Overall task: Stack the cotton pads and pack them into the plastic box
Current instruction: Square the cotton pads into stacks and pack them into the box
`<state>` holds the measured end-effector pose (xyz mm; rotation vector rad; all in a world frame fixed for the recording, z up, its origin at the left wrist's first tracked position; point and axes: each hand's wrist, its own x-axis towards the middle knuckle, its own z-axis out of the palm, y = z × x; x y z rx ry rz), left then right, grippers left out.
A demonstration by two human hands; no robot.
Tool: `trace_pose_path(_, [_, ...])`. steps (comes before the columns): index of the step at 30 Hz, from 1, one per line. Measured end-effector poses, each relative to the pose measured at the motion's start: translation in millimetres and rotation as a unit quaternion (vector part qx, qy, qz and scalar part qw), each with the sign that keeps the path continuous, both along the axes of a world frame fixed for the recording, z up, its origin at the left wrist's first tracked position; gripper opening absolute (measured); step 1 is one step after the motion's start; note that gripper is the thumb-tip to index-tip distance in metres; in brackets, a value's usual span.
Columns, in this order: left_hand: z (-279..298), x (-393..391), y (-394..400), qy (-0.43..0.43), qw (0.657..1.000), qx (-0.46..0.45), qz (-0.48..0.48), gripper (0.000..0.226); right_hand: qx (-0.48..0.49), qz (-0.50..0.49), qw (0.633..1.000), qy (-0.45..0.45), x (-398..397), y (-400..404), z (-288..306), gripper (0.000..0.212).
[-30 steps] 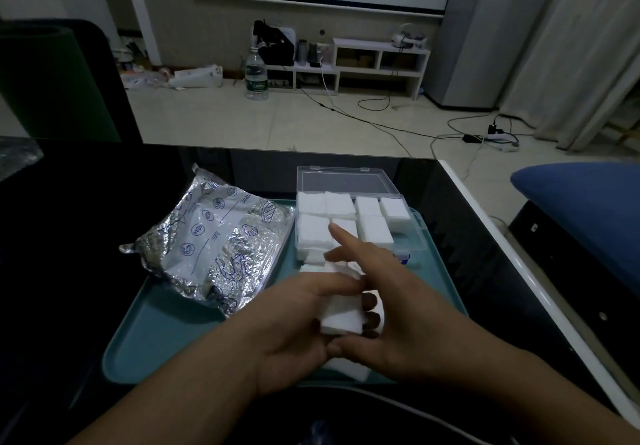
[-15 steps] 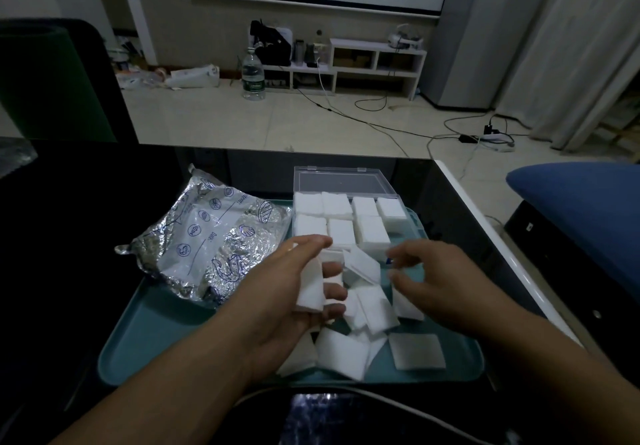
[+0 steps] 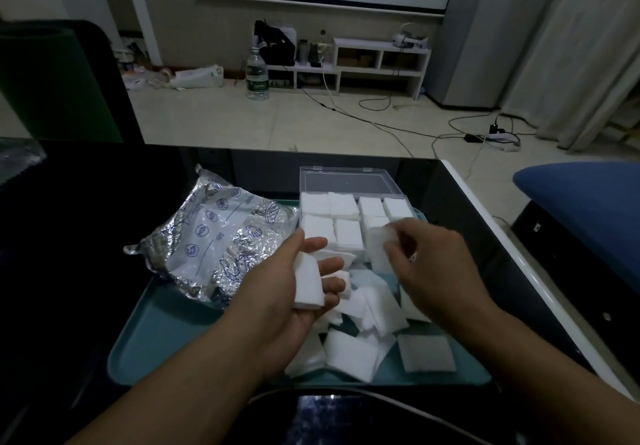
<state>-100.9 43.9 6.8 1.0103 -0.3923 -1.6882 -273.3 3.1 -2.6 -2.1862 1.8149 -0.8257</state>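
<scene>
L hand, palm turned up, thumb pressing a small stack of cotton pads against the fingers; stack is soft, white, fibrous, square-cut, standing on edge across the palm. Forearm comes in from lower left. R hand, back of hand to camera, fingers curled, pinching a single cotton pad by its edge, held upright just above the near edge of the plastic box; pad looks fluffy, slightly blurred. R forearm enters from lower right. Hands near each other, not touching.

Under and between the hands: loose cotton pads in a messy heap, overlapping at all angles, matte white; one flat square pad lies apart at the heap's right. All sit on a teal tray, smooth plastic w/ rounded corners and raised rim.

Box is clear hard plastic, rectangular, hinged lid open and leaning back; inside, packed pads stand in tidy rows, roughly 2 rows x 4, filling it to the rim. Box rests at the tray's far right.

Left of box: crinkled silver foil bag, shiny, printed w/ blue icons on a white panel, lying half on the tray, half on the glossy black worktop.
</scene>
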Motion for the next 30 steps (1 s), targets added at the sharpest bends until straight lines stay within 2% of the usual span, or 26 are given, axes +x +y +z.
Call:
trace_pose_path(1, [-2,-1,0,-0.008,1.0,0.001,0.008,0.034,0.024,0.003,0.994,-0.105,0,7,8,0.022])
trace_pose_path(3, [-7,-3,-2,-0.026,1.0,-0.003,0.009,0.043,0.101,0.053,0.941,-0.318,6,24,26,0.029])
trace_pose_path(5, [-8,-7,-2,0.0,1.0,-0.01,-0.024,0.058,0.159,0.103,0.896,-0.401,13,36,34,0.028])
trace_pose_path(6, [-7,-8,-1,0.03,0.998,-0.014,-0.049,0.064,0.171,0.117,0.889,-0.409,18,38,33,0.027])
trace_pose_path(7, [-5,-9,0,0.058,0.996,-0.015,-0.07,0.068,0.173,0.122,0.892,-0.401,22,39,29,0.025])
trace_pose_path(8, [-4,-9,1,0.083,0.993,-0.015,-0.082,0.068,0.159,0.117,0.911,-0.362,25,38,22,0.024])
trace_pose_path(10, [-3,-10,1,0.121,0.989,-0.01,-0.087,0.062,0.073,0.096,0.976,-0.181,25,33,8,0.024])
trace_pose_path(11, [-3,-10,1,0.133,0.988,0.001,-0.084,0.06,0.019,0.098,0.99,-0.097,25,31,5,0.026])
trace_pose_path(12, [-5,-9,0,0.135,0.988,0.012,-0.079,0.057,-0.015,0.111,0.992,-0.055,24,30,5,0.03])
trace_pose_path(14, [-8,-8,-1,0.103,0.992,0.017,-0.074,0.046,0.0,0.142,0.989,-0.049,20,30,10,0.044])
trace_pose_path(16, [-10,-6,-1,0.052,0.995,0.002,-0.083,0.034,0.069,0.194,0.976,-0.073,15,32,14,0.066])
trace_pose_path(19, [-12,-7,2,-0.008,0.991,-0.046,-0.124,0.024,0.126,0.257,0.958,-0.022,10,36,15,0.101])
trace_pose_path(21, [-14,-11,4,-0.027,0.988,-0.069,-0.132,0.03,0.097,0.283,0.954,0.004,13,36,10,0.107])
trace_pose_path(25, [-17,-15,7,-0.054,0.986,-0.092,-0.127,0.027,0.027,0.309,0.95,0.01,16,35,5,0.1])
trace_pose_path(30, [-12,-13,11,-0.072,0.986,-0.078,-0.131,0.017,0.018,0.333,0.942,0.042,18,38,4,0.107])
